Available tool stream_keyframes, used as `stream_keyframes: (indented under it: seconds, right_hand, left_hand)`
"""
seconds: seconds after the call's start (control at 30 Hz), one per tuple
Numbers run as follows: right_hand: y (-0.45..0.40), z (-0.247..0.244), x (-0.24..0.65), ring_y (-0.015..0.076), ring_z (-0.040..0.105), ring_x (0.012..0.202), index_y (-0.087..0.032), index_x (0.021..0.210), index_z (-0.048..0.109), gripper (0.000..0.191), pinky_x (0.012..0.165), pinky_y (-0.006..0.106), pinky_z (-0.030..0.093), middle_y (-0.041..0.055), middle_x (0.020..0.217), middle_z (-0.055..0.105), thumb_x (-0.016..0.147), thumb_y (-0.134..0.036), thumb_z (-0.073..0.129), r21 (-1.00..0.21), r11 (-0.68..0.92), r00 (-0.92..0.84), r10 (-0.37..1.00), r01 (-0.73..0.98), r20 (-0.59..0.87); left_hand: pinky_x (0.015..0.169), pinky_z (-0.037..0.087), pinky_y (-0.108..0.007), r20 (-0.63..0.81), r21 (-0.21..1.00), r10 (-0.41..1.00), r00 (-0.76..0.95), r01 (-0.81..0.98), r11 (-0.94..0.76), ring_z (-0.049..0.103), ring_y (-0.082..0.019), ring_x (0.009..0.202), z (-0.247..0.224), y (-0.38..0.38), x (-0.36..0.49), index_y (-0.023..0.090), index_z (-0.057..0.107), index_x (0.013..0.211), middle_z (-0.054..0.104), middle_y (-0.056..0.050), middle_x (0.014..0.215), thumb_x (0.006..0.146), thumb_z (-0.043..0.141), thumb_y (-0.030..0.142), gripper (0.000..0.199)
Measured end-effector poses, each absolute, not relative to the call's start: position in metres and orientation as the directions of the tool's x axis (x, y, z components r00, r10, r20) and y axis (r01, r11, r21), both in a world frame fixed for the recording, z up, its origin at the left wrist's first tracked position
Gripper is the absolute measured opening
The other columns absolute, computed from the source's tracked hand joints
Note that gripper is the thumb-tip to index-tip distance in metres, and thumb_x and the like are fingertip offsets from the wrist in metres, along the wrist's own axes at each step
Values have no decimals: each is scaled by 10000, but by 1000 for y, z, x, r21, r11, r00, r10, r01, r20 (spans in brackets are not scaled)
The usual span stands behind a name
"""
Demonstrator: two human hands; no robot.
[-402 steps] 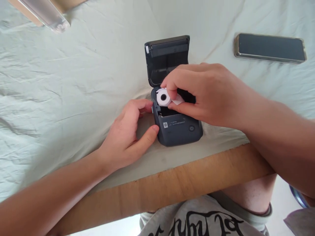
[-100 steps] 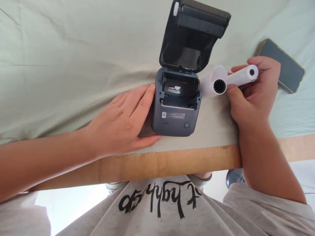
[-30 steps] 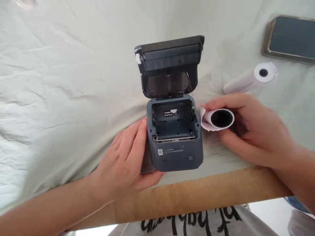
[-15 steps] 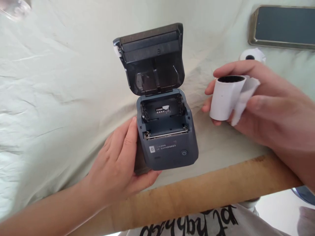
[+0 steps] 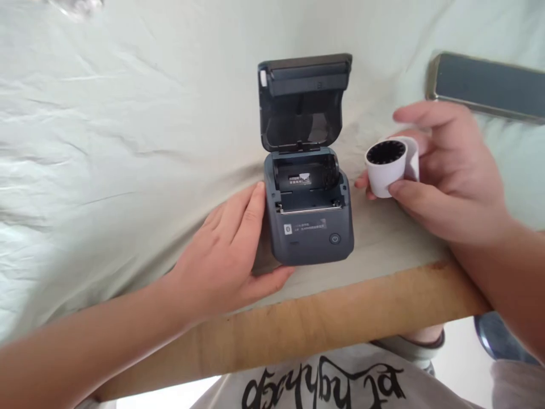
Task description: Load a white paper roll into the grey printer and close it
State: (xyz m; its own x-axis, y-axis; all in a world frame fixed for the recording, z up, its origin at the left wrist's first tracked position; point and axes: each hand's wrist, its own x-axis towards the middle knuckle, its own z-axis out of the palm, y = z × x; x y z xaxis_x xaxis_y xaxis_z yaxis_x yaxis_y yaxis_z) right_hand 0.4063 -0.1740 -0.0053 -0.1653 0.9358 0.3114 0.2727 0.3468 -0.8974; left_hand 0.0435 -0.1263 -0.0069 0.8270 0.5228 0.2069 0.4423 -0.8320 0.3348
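Observation:
A dark blue-grey label printer point(image 5: 313, 238) stands on the cloth with its lid point(image 5: 302, 108) swung up and its paper bay exposed. Along the printer's left side and front lower edge lies my left hand point(image 5: 225, 244), fingers and thumb wrapped about the body. To the right of the printer, my right hand point(image 5: 451, 165) grips a white paper roll point(image 5: 381, 177) between thumb and fingers, index finger raised. The roll's black core faces up toward me, and a loose flap of paper stands off its right side. Roll and printer are apart.
At the upper right a dark-screened phone point(image 5: 494, 85) in a clear case lies on the pale green cloth point(image 5: 128, 142). A wooden table edge point(image 5: 323, 318) runs along the front. Some clear object point(image 5: 79, 7) is cut off at the top left.
The printer appears farther right and is turned slightly. My right hand has tilted the paper roll so its core shows more, and the index finger has lifted off. The second roll is hidden now.

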Motion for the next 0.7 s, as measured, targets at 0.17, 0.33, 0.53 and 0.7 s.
stream_keyframes:
  seconds: [0.17,0.33,0.53,0.7]
  right_hand:
    - [-174,15,393,198,811,766,-437,1321,816,362,630,356,656,-34,1022,864,1020,-293,957,-763,442,-118,889,471,442]
    - [-155,42,368,265,905,1244,-375,1201,825,241,1049,487,770,-25,1412,915,1023,-225,886,-627,469,-236,876,621,422]
    - [-131,20,358,246,905,1057,-336,1033,778,152,920,444,807,23,1241,918,1084,-194,803,-576,568,-321,818,588,478]
    - [-140,5,361,256,882,1124,-337,1081,803,161,977,464,792,45,1241,868,1069,-177,801,-560,634,-343,767,533,541]
  left_hand:
    - [1290,697,-641,216,361,518,827,426,-830,733,-489,1621,-11,-130,46,94,181,1955,649,-336,1771,1226,613,591,982]
    - [1309,693,-615,260,392,520,814,403,-827,732,-485,1627,-14,-128,44,104,202,1967,651,-318,1774,1228,617,639,1003]
    - [1265,721,-644,252,382,523,814,413,-827,748,-494,1615,-12,-130,45,103,223,1959,672,-334,1758,1217,631,573,968]
    - [1286,713,-602,353,384,566,745,437,-814,778,-453,1574,-14,-137,51,96,212,1963,714,-305,1713,1219,611,540,954]
